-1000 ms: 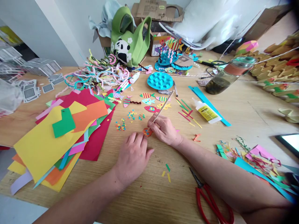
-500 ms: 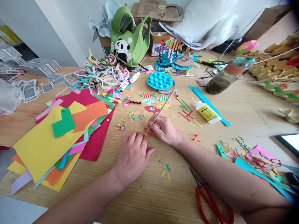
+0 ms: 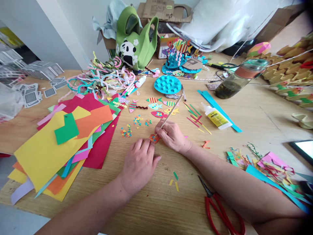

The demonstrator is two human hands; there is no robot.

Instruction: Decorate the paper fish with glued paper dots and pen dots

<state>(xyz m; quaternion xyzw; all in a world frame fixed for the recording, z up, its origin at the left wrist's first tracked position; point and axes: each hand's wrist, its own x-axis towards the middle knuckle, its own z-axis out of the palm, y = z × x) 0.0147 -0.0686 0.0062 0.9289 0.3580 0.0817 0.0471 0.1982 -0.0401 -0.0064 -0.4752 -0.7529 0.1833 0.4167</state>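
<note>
My right hand is closed around a thin wooden stick, which slants with its lower tip at a small orange paper fish. Coloured bits dot the fish, and my hands hide part of it. Flat on the table, my left hand has its fingers stretched out, fingertips at the fish's near edge. Just beyond lie several decorated paper fish and small heaps of paper confetti. Thin paper strips are to the right of the stick.
Stacked coloured paper covers the left side, with pipe cleaners behind. A glue bottle lies to the right, beyond red-handled scissors by my right forearm. A blue disc, green bag and tea bottle are farther back.
</note>
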